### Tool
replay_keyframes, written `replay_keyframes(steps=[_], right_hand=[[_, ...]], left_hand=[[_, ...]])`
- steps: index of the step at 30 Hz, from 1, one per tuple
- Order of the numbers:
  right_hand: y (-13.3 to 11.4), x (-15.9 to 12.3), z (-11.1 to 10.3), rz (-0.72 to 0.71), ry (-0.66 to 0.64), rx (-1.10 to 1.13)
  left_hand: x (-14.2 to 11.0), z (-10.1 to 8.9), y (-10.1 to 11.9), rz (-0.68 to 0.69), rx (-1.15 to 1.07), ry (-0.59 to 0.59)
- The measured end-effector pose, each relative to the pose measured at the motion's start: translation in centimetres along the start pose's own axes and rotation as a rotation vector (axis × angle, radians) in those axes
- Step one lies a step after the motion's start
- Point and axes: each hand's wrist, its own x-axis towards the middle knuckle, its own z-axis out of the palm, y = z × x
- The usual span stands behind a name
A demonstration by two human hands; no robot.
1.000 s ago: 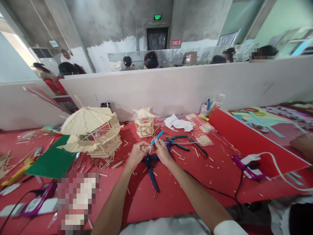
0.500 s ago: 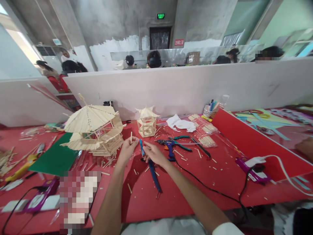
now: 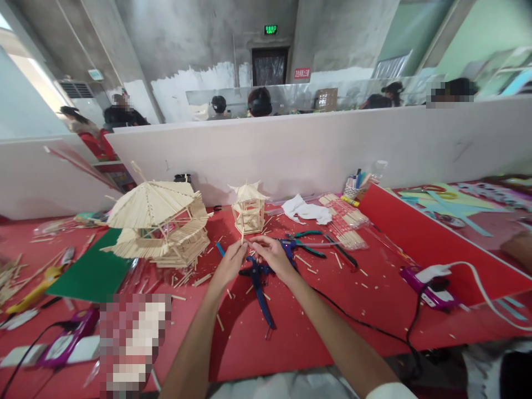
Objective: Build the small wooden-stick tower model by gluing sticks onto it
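My left hand (image 3: 230, 265) and my right hand (image 3: 273, 256) meet fingertip to fingertip above the red table (image 3: 341, 310). Both are closed in a pinch on a thin wooden stick (image 3: 243, 240), just in front of a small stick pavilion model (image 3: 248, 208). A blue pen (image 3: 219, 249) pokes out beside my left hand; whether it is held or lies on the table is unclear. Blue-handled pliers (image 3: 260, 291) lie on the table under my hands.
A large stick pavilion (image 3: 160, 221) stands to the left beside a green mat (image 3: 89, 272). Green-handled pliers (image 3: 306, 241), stick bundles (image 3: 344, 221) and a white cloth (image 3: 305, 210) lie behind my hands. Purple glue guns (image 3: 428, 285) (image 3: 66, 338) sit at both sides. A red board (image 3: 436, 244) slants at right.
My right hand no longer holds the blue pen, which is now left of my left hand. Both hands have come together again on the stick, which my left hand held up alone before.
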Motion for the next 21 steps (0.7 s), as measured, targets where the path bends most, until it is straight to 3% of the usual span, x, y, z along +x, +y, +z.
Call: replay_keyframes(steps=[9,18,21], right_hand=[[-0.9,-0.3,-0.1,-0.018,-0.022,-0.064],[-0.9,0.1,-0.6,-0.1,-0.075,-0.135],[-0.7,0.3,-0.9,-0.108,-0.062,-0.153]], left_hand=[[-0.2,0.1,0.9,-0.089,0.015,-0.297],[0.0,0.1,1.0,-0.078,0.103,-0.378],[-0.1,-0.3,1.3,-0.018,0.156,-0.275]])
